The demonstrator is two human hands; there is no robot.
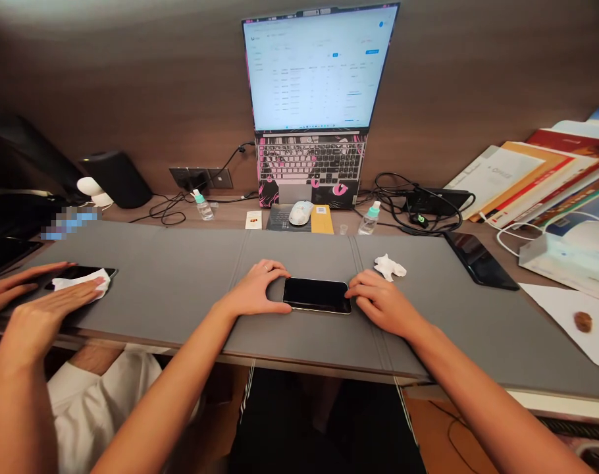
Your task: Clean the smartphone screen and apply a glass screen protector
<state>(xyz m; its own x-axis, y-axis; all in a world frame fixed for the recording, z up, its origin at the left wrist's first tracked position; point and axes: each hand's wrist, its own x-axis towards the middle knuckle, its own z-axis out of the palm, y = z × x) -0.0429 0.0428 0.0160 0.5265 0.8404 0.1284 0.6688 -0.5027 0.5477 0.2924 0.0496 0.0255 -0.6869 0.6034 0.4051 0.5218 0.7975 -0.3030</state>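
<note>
Two hands [254,289] [384,304] at phone's [317,295] short edges

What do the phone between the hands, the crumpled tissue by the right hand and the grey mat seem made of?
Phone: probably glass, smooth and black, with a thin bright rim that may be metal.
Tissue: likely soft paper, matte white with irregular folds.
Mat: perhaps imitation leather, dull grey with seamlike lines.

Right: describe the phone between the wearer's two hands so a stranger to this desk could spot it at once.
Start from the open laptop at the back, then come straight down past the white mouse to the grey mat. There the phone lies flat, dark screen up, between the left hand and right hand. Unlike the other phone, far left, it has no tissue on it.
</note>
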